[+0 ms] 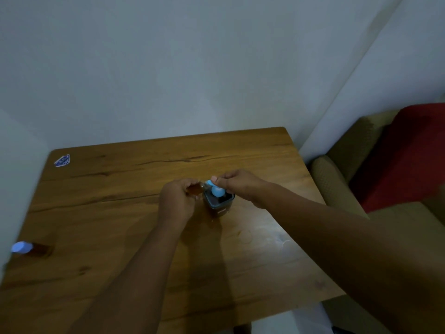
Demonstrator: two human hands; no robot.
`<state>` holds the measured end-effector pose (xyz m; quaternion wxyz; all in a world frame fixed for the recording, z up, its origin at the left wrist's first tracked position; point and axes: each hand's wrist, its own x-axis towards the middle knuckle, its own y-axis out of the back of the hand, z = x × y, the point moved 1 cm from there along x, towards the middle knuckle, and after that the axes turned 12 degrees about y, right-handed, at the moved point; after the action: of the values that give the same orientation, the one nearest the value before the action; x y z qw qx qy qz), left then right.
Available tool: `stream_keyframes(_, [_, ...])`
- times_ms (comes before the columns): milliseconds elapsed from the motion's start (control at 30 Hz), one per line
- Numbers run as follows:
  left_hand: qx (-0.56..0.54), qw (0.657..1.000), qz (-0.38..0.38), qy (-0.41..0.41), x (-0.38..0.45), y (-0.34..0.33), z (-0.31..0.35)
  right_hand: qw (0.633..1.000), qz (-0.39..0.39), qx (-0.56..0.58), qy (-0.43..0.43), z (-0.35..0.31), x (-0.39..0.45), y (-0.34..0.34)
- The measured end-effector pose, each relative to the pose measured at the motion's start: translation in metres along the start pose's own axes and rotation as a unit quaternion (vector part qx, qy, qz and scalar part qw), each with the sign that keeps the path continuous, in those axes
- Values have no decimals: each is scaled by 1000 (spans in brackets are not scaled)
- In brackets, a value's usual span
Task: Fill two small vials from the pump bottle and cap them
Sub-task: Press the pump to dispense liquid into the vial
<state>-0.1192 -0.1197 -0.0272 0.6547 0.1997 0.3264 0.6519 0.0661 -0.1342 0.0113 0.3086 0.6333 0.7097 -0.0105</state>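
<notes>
A dark square pump bottle with a light blue pump head stands at the middle of the wooden table. My right hand grips the pump head from above, thumb on its top. My left hand holds a small vial of amber liquid on its side, its mouth at the pump's spout. A second vial, amber with a pale blue cap, lies on its side near the table's left edge.
A blue and white sticker sits at the table's far left corner. Walls close off the back and left. An olive armchair with a red cloth stands to the right of the table.
</notes>
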Motion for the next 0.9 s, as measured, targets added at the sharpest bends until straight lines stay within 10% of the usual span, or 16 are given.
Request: stream_keyframes(900, [-33, 999, -15, 21, -3, -1, -2, 1000, -11, -13, 7, -3, 2, 2])
